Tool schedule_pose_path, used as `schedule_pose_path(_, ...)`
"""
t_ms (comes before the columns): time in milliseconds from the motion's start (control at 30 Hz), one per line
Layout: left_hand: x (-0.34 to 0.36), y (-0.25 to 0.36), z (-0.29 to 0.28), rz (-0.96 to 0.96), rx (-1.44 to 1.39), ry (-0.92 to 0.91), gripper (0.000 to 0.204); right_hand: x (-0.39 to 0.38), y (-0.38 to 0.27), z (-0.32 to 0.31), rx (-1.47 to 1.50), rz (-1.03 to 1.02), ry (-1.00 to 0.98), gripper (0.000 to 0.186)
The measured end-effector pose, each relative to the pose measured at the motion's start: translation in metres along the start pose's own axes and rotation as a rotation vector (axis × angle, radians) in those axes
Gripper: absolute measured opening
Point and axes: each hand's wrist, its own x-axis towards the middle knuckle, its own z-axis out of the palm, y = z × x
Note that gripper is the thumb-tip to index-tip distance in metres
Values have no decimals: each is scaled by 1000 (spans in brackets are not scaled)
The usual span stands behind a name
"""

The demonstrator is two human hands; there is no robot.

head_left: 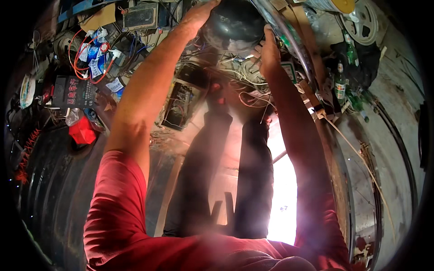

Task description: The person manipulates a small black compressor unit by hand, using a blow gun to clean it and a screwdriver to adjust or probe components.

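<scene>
At the top middle is a glossy black round object (pixel 234 25), bowl-like in its curve; its exact kind I cannot tell. My left hand (pixel 200 14) grips its left side, with the fingertips partly cut off by the upper edge of the picture. Against its right side rests my right hand (pixel 270 50), thumb up along the rim and fingers curled beneath. Both arms reach straight forward over my legs. Loose wires (pixel 244 74) lie tangled below the black object. An opened dark case (pixel 179 104) with wiring inside sits nearer to me, left of them.
On the left lie orange tubing (pixel 77 74), blue-and-white labelled packages (pixel 94 54), a black box (pixel 73 91) and a red bag (pixel 82 131). Green bottles (pixel 340 79) stand at the right near a pale wheel (pixel 364 22). A metal tube (pixel 294 43) runs beside my right hand.
</scene>
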Motion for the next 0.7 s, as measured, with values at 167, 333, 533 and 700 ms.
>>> schedule_pose_path(167, -1, -13, 14, -54, -61, 152, 54, 73, 58, -47, -499, -1116, 181, 64)
schedule_pose_path(333, -9, -6, 16, -90, -153, 129, 62, 91, 49, -44, -57, -868, 90, 63)
schedule_pose_path(533, -35, -8, 27, 62, -96, 167, 50, 84, 40, -36, 44, -790, 9, 58)
schedule_pose_path(700, -52, -11, 33, 124, -206, 155, 48, 82, 40, -37, -122, -884, 78, 65)
